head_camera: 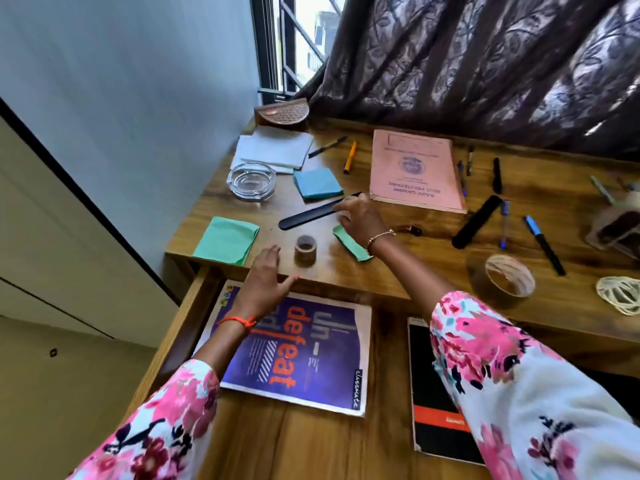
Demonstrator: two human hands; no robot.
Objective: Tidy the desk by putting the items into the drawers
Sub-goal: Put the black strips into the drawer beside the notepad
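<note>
pickup step: right hand [360,220] on end of black ruler [311,213] mid-desk, grip unclear (blur), left hand [265,285] spread empty by small tape roll [305,251]; next, lift ruler into open drawer [294,445]

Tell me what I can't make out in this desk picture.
All in the head view:
Black notebook with an orange band: right side hidden by the floral right sleeve.
Small green paper slip: partly under the right hand; grip unclear.
Pink paper booklet: print too small, upside down.
White woven mesh object: cut off by the right edge.
</note>
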